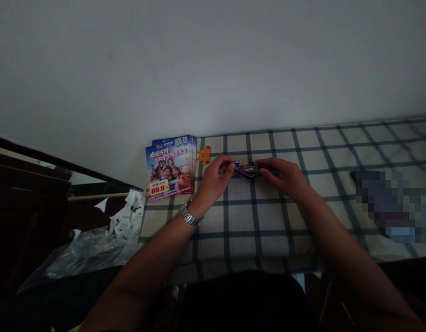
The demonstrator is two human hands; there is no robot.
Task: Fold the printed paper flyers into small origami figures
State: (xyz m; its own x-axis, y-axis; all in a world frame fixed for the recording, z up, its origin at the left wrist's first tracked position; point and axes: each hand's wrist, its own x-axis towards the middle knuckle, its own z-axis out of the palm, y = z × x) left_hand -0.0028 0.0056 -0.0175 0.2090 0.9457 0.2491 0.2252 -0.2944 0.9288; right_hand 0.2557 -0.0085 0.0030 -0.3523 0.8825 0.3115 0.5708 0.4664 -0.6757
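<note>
Two hands, left hand (213, 182) and right hand (285, 177), grip a dark glossy packet (247, 169) over checked cloth (257, 221). Printed brochures (169, 168) lie at nine o'clock.

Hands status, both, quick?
Left hand: closed, pinching the dark glossy packet at its left end.
Right hand: closed, holding the same packet at its right end.

A small glossy dark-purple packet (248, 170), yellow and blue at one end, lies level above a checked bedsheet (254, 221), its print unreadable
</note>
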